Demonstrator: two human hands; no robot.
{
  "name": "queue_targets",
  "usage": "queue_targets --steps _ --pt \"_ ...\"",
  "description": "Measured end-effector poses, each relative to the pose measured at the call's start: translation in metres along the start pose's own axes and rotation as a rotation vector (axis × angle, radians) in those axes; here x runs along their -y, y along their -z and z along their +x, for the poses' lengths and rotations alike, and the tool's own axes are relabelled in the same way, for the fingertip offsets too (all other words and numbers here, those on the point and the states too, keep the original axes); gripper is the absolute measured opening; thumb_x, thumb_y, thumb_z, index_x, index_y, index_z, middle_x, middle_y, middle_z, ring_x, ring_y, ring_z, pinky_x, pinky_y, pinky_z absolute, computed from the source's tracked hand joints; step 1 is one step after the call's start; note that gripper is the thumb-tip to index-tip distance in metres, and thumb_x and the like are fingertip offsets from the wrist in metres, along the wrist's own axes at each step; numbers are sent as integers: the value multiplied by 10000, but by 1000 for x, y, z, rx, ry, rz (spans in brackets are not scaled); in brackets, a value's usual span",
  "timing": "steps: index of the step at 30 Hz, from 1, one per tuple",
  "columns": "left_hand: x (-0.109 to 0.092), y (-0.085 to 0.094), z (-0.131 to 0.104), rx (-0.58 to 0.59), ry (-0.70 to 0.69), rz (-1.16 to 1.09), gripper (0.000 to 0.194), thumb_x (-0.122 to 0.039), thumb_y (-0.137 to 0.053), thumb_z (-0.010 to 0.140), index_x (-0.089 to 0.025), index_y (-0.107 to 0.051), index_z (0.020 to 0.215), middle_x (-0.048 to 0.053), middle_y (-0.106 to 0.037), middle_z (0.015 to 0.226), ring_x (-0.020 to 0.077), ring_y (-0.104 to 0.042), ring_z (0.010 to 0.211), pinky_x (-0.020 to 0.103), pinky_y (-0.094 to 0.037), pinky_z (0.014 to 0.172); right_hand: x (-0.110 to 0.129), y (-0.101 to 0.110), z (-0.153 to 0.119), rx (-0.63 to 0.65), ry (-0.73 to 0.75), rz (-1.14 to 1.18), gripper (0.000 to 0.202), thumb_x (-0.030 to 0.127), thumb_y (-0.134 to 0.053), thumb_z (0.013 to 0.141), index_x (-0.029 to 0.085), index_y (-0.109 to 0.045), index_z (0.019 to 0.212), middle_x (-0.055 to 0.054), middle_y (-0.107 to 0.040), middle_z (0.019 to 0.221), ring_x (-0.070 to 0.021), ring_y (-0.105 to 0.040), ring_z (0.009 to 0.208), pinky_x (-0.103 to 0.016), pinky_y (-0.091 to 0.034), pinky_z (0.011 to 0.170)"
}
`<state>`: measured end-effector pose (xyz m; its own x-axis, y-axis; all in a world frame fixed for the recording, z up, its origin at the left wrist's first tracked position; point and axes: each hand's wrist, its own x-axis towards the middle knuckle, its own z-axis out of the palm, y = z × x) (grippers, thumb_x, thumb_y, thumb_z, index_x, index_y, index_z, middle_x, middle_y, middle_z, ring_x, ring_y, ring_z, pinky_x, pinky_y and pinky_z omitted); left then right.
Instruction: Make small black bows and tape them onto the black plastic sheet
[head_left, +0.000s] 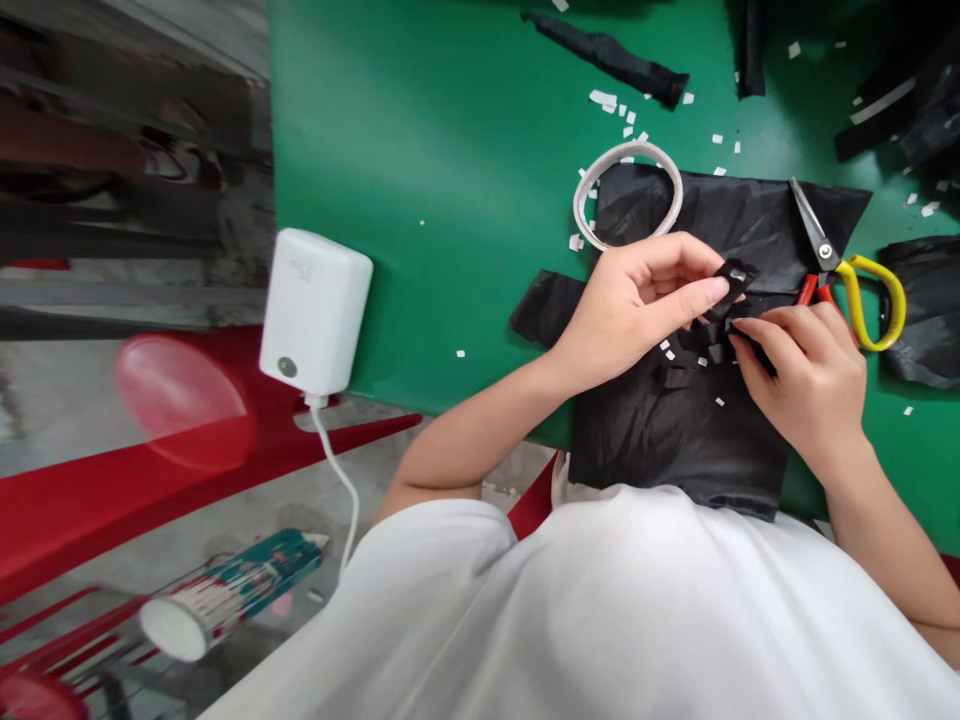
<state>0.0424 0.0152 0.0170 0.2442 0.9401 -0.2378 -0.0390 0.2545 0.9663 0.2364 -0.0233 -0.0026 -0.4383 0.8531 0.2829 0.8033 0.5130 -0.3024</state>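
My left hand [637,300] pinches a small black fabric piece [739,275] between thumb and forefinger; a white bit shows on it. Close beside it, my right hand [806,375] has its fingertips together at the edge of dark material, and what they grip is hidden. Beneath both hands lies a black fabric sheet [675,440] with small black and white scraps on it. A roll of white tape [679,190] rests just beyond my left hand. Scissors [825,250] with yellow handles lie past my right hand, and red handles [808,290] show beside them.
White paper bits [604,98] are scattered over the green table [420,120]. A rolled black strip [611,55] lies at the back, and more black fabric [926,310] at the right. A white power bank [315,310] with a cable sits at the left edge, above a red chair [225,420].
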Motion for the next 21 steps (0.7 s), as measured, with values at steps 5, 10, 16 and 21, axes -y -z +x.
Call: queue_targets --steps 5,10,16,21 --pt "0 0 0 48 62 -21 178 -327 -664 846 -172 -579 823 -5 -682 851 101 -667 814 189 -506 654 -1 0 1 -50 -46 80 169 161 -600 878 270 -665 990 -46 -677 853 -203 -579 758 -356 -495 688" --pt "2 0 1 89 39 -43 138 -254 -683 812 -159 -592 771 14 -702 1029 102 -654 890 215 -526 796 1 8 4 -234 -109 220 247 123 -628 849 281 -674 1034 -53 -664 815 -200 -606 715 -350 -493 627" --pt "1 -2 -1 195 143 -169 193 -262 -734 765 -149 -582 733 45 -715 1117 131 -684 947 273 -557 872 0 15 4 -337 -23 200 392 84 -665 806 315 -657 1123 -39 -661 793 -203 -605 671 -369 -470 620" --pt "3 -4 -3 244 159 -175 229 -290 -776 727 -140 -603 737 48 -729 1042 138 -681 1004 266 -549 901 -2 9 2 -316 15 179 385 113 -667 815 320 -643 1139 -40 -666 808 -211 -609 695 -373 -459 640"
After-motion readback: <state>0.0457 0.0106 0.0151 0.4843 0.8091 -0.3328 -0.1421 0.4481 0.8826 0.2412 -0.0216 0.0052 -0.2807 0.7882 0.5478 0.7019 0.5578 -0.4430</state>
